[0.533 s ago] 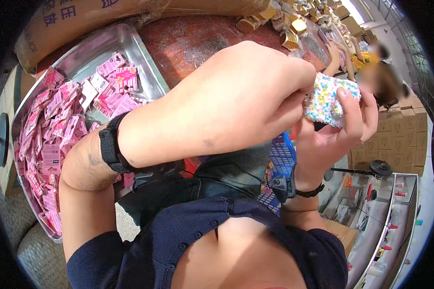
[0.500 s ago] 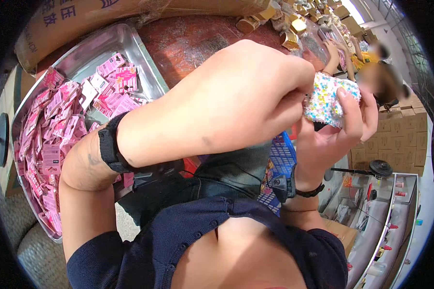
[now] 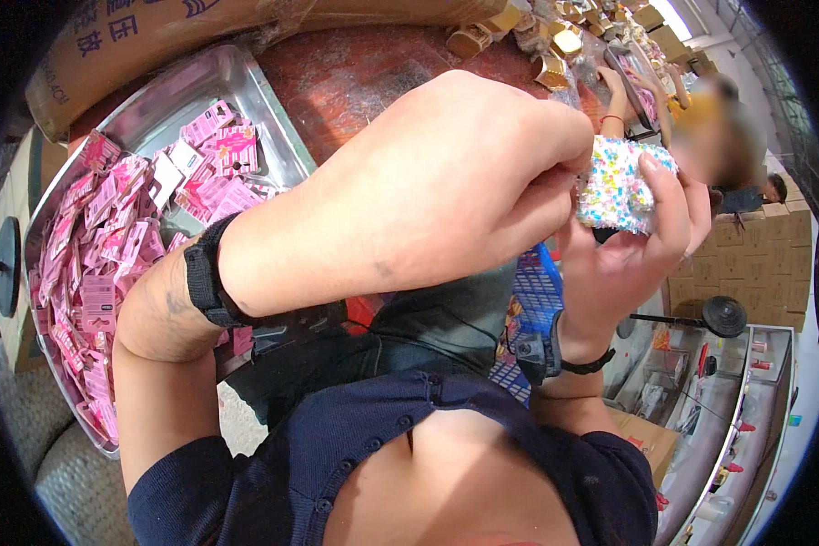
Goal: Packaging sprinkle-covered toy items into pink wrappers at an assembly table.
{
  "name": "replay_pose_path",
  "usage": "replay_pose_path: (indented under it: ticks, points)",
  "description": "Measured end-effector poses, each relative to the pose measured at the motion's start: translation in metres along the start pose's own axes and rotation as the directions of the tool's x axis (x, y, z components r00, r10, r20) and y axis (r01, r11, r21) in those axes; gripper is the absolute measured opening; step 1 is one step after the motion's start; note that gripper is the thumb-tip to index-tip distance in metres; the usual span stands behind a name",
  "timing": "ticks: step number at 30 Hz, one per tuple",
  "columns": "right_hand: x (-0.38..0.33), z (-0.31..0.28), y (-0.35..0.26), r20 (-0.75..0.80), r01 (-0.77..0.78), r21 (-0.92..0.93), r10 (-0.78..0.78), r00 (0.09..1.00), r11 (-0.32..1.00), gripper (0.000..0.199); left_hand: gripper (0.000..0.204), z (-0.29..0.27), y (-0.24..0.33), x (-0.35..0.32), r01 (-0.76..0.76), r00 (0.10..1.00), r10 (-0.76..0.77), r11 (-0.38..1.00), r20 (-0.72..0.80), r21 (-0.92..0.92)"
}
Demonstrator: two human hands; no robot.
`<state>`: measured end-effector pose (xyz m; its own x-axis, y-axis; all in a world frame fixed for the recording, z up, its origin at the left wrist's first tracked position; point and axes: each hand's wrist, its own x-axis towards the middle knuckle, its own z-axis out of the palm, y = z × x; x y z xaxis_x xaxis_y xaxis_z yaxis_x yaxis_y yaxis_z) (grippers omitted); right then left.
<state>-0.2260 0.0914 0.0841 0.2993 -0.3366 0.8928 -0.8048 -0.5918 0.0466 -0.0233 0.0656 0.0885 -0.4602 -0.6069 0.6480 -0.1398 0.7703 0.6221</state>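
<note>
A small rectangular piece (image 3: 617, 187), covered in white, blue, pink and yellow specks like sprinkles, is held up in front of me. My right hand (image 3: 610, 259) grips it from the right side, with fingers bent over its face and right edge. At its left edge my left hand (image 3: 491, 168) is closed, thumb and fingertips pinched together against the piece. What exactly lies between those left fingertips is hidden. Below the piece a dark part shows by my right palm.
Left of me, a metal tray (image 3: 278, 114) holds many pink printed cards (image 3: 100, 273). Beneath my right wrist is a blue plastic basket (image 3: 539, 291). A big carton (image 3: 200, 32) lies at the back; gold boxes (image 3: 551, 68) and another person's arms (image 3: 614, 100) are further right.
The speckled piece has turned slightly, and my right fingers have shifted a little on it. My left hand stays at its edge. Behind, the other person has moved.
</note>
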Motion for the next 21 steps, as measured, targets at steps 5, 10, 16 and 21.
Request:
replay_pose_path:
  ticks: [5, 10, 16, 21]
  points:
    - [-0.001, 0.001, -0.002, 0.061, -0.113, 0.077, 0.108, 0.992, 0.991, 0.054, 0.012, -0.001, -0.003, 0.000, 0.064, 0.998, -0.061, 0.995, 0.033, -0.081]
    - [-0.002, 0.003, 0.000, 0.020, -0.018, 0.023, 0.017, 1.000, 1.000, 0.054, 0.012, 0.001, 0.000, -0.002, 0.236, 0.971, -0.212, 0.910, 0.105, -0.342]
    - [-0.003, 0.000, 0.003, 0.025, -0.014, -0.020, 0.014, 1.000, 1.000, 0.052, 0.028, 0.011, -0.009, -0.001, 0.342, 0.934, -0.338, 0.741, 0.118, -0.578]
    - [-0.004, 0.004, -0.003, 0.098, -0.056, 0.052, 0.050, 0.994, 0.997, 0.053, 0.036, 0.007, -0.014, -0.004, 0.133, 0.984, -0.175, 0.853, -0.036, -0.505]
